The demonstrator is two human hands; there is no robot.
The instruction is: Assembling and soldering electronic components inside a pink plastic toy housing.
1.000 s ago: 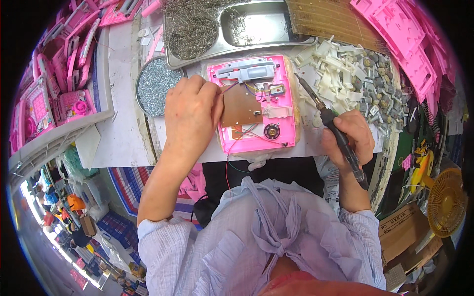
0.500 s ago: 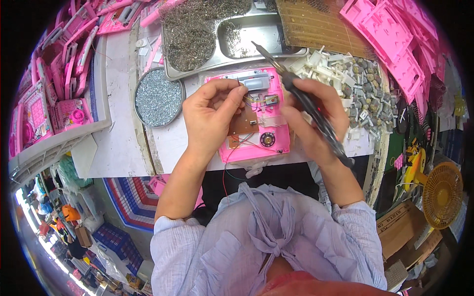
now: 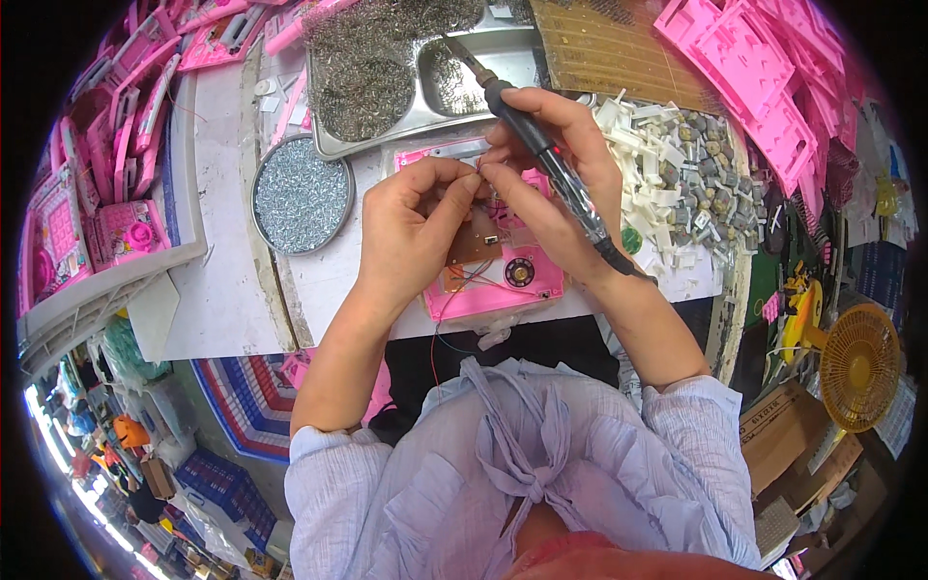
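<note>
A pink plastic toy housing (image 3: 464, 304) lies open on the table in front of me. Inside it are a brown circuit board (image 3: 472, 249), thin wires and a small round dark part (image 3: 519, 273). Over the board, my left hand (image 3: 411, 227) pinches something too small to make out. My right hand (image 3: 580, 208) carries a black soldering iron (image 3: 541, 145) slanting across the palm, its tip pointing up and away. The right thumb and index finger meet the left fingertips, hiding the upper part of the housing.
Beyond the housing stands a metal tray (image 3: 474, 126) heaped with small springs. A round dish of screws (image 3: 304, 193) is at the left. White plastic pieces (image 3: 643, 159) and small grey parts (image 3: 715, 184) lie at the right. Pink housings (image 3: 739, 77) pile up on both sides.
My right hand has moved left and inward, bringing its fingertips to the left ones. The soldering iron has shifted left and away from me with it.
</note>
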